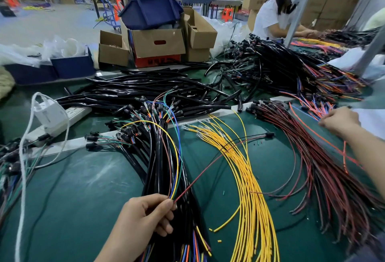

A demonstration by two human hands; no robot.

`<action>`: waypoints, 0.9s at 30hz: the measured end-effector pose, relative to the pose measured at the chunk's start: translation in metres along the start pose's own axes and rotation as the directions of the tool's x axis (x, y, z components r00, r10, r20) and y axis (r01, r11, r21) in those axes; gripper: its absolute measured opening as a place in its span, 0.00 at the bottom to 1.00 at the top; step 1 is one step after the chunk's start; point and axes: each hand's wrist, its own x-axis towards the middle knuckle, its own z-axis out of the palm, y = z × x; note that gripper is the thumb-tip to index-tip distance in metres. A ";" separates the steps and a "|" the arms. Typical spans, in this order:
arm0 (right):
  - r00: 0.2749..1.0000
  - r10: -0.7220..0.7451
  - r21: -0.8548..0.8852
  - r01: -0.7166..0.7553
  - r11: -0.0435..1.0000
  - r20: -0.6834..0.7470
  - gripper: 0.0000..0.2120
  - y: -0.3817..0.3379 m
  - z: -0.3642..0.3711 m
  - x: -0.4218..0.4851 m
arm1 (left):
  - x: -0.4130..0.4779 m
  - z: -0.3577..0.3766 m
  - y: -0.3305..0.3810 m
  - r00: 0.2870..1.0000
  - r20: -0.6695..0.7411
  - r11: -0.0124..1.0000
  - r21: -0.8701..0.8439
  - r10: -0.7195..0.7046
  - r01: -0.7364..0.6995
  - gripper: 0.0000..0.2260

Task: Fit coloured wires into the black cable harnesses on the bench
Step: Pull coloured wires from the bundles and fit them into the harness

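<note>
Your left hand [145, 213] is pinching the gathered ends of the coloured wires [174, 190] between thumb and forefinger: yellow, blue, green and brown. They're looping up and away from the hand into the black harness bundle [154, 170]. That bundle is lying on the green bench mat [83, 188], running from under your fingers to the far side.

The same pinch is holding a red wire [193, 181]. It's arcing off to the right, over the yellow wires [250, 178], and ending in a black connector [269, 135].

Your right hand [338, 123] is reaching out far right. Its fingers are curling over an orange wire [308, 128] at the edge of the mixed pile; can't tell if it's actually gripping. The dark red wires [312, 168] are fanning out just below that forearm.
</note>
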 end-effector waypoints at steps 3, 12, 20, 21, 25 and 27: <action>0.999 0.054 0.076 -0.054 0.996 0.005 0.07 -0.001 0.001 -0.002 | 0.000 0.000 0.000 1.000 0.005 1.000 0.003 0.002 -0.002 0.11; 0.936 0.062 0.353 0.069 0.933 -0.347 0.11 -0.029 -0.015 -0.006 | 0.000 0.000 -0.001 1.000 0.010 1.000 0.012 0.019 -0.019 0.12; 0.894 -0.122 0.609 0.389 0.692 -0.432 0.17 -0.092 -0.060 -0.035 | 0.001 -0.001 -0.004 1.000 0.012 1.000 0.012 0.020 -0.021 0.11; 0.894 -0.114 0.695 0.412 0.590 -0.434 0.21 -0.103 -0.066 -0.046 | 0.000 -0.001 -0.004 1.000 0.015 1.000 0.011 0.019 -0.019 0.11; 0.896 -0.249 0.805 0.440 0.397 -0.367 0.32 -0.139 -0.080 -0.091 | 0.000 -0.001 -0.004 0.999 0.028 1.000 0.010 0.020 -0.020 0.12; 0.900 -0.339 0.859 0.386 0.336 -0.272 0.32 -0.153 -0.082 -0.114 | 0.000 -0.002 -0.004 0.999 0.040 1.000 0.002 0.015 -0.015 0.12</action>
